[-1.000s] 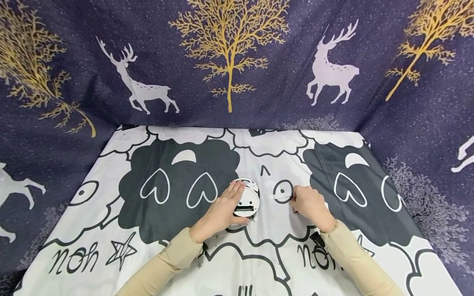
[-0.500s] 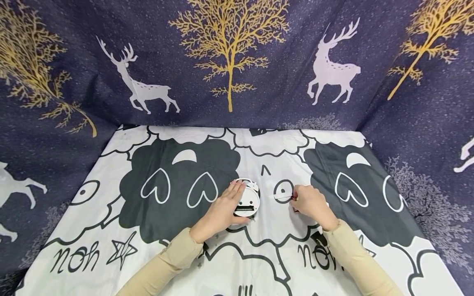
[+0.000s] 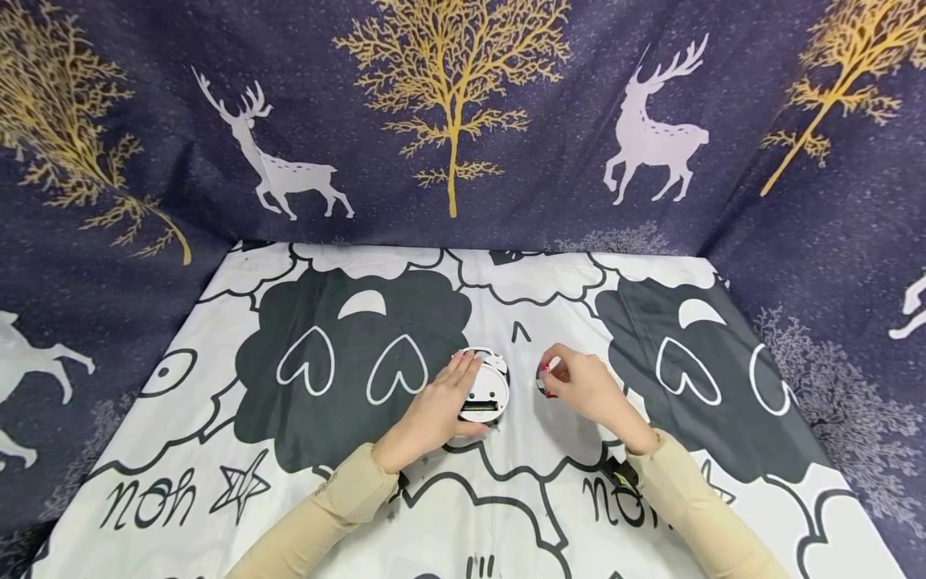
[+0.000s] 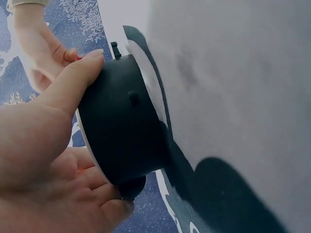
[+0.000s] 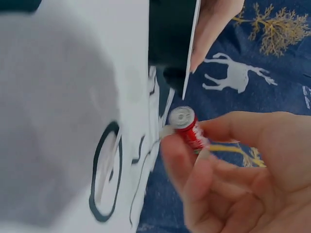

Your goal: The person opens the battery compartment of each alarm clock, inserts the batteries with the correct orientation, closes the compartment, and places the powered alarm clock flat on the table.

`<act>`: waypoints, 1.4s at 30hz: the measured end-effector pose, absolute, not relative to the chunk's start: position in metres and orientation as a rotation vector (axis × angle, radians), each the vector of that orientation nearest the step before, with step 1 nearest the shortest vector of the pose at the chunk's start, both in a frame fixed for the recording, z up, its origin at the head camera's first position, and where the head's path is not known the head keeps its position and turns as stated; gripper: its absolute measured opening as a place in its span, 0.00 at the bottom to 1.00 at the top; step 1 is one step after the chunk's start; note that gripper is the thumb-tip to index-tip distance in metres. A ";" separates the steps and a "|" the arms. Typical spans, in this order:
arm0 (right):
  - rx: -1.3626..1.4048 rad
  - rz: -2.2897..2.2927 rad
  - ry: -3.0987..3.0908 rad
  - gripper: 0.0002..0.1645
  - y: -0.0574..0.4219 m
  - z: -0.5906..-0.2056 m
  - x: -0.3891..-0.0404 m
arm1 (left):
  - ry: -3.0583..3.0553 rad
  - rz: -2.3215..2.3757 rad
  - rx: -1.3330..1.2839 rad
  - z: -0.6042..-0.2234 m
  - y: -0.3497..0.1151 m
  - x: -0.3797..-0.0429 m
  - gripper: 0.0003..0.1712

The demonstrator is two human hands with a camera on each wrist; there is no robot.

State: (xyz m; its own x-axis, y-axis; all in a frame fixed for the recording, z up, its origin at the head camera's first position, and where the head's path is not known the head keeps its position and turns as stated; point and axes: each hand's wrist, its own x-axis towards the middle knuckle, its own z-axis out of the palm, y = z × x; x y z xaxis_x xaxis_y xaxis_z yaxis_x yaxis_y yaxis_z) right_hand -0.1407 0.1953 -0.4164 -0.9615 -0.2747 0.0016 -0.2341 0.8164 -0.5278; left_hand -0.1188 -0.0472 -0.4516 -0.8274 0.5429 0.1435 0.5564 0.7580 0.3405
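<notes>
A round clock (image 3: 495,388) with a white back and a black side lies face down on the cloth. Its back shows a slot-shaped battery compartment (image 3: 478,408) and two small knobs. My left hand (image 3: 432,412) holds the clock by its edge; in the left wrist view the thumb lies on the black side (image 4: 124,121) and the fingers are around the opposite rim. Right of the clock, my right hand (image 3: 589,392) is raised above the cloth and pinches a small red battery (image 5: 191,131) between thumb and fingers. The battery's silver end faces the clock side in the right wrist view.
The table is covered by a white cloth (image 3: 477,515) with black cartoon prints. A dark blue curtain (image 3: 506,193) with deer and trees hangs behind and at both sides.
My right hand has lifted and moved left toward the clock, bringing the red battery along. My left hand and the clock stay in place.
</notes>
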 end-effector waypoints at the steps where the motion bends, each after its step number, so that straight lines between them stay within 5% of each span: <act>1: -0.447 -0.898 2.921 0.06 0.192 -0.416 -0.140 | -2.906 -0.580 -0.914 -0.451 -0.047 -0.119 0.59; 15: -0.903 -1.329 2.744 0.12 0.158 -0.425 -0.132 | -2.902 -0.541 -0.903 -0.451 -0.046 -0.118 0.57; 42: -1.629 -1.023 2.750 0.08 0.142 -0.437 -0.141 | -2.955 -0.519 -0.902 -0.449 -0.046 -0.118 0.57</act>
